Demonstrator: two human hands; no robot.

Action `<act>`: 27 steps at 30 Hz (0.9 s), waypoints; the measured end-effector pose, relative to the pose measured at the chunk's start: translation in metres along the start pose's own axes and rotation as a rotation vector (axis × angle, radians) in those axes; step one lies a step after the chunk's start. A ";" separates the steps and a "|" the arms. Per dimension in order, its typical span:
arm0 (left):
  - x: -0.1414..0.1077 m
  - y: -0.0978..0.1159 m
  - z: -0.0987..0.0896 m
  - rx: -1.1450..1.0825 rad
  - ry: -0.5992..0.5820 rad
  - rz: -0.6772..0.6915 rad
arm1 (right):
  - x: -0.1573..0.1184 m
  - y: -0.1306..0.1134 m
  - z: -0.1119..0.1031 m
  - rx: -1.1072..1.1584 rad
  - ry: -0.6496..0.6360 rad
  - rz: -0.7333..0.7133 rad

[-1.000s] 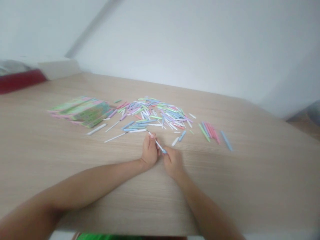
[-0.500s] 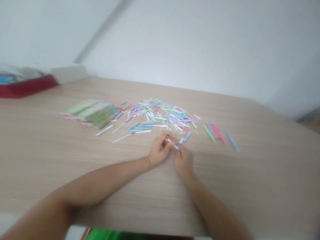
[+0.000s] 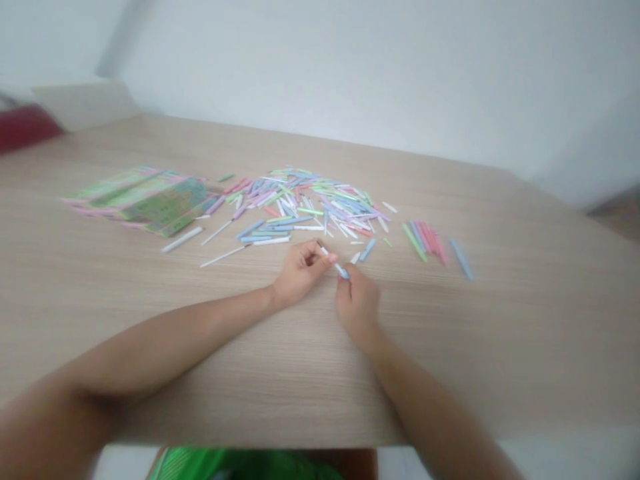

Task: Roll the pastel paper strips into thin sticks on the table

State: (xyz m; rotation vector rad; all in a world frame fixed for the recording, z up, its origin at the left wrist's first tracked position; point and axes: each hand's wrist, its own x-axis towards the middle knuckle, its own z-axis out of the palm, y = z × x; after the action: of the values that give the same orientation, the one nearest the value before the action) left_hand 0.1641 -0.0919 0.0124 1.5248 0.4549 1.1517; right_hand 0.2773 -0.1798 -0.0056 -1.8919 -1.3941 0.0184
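Note:
Between my fingers is a thin white stick (image 3: 327, 253) with a dark tip at its upper left and a blue part at its lower right. My left hand (image 3: 299, 270) pinches its white length. The blue end is gripped by my right hand (image 3: 359, 299). Just beyond my hands lies a heap of short pastel sticks (image 3: 300, 200). A blue piece (image 3: 367, 249) and a small white piece rest right by my right fingers. Two thin white rods (image 3: 225, 256) lie left of my left hand.
Patterned green and pink strips (image 3: 145, 200) lie at the left, with a white stick (image 3: 182, 240) before them. Pink, green and blue sticks (image 3: 429, 241) sit at the right, beside a lone blue one (image 3: 461, 259). A red box (image 3: 27, 127) stands at the back left.
The camera view has shifted, so the table things appear higher and further left. My left hand has drawn slightly away from my right, showing more of the white stick.

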 end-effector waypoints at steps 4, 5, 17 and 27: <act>-0.005 0.003 0.002 0.049 0.093 -0.009 | -0.002 -0.007 -0.003 0.000 -0.011 0.006; -0.005 0.005 0.002 0.063 0.103 -0.003 | -0.002 -0.009 -0.005 -0.001 -0.007 -0.003; -0.011 0.018 0.004 0.121 -0.042 -0.007 | -0.003 -0.012 -0.006 0.052 -0.014 0.013; -0.003 0.020 0.003 0.097 0.022 -0.009 | -0.002 -0.009 -0.002 0.283 -0.016 0.079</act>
State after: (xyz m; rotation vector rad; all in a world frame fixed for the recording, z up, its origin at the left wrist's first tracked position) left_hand 0.1596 -0.1023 0.0296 1.5932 0.5384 1.1547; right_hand 0.2697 -0.1816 0.0002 -1.7120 -1.2535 0.2568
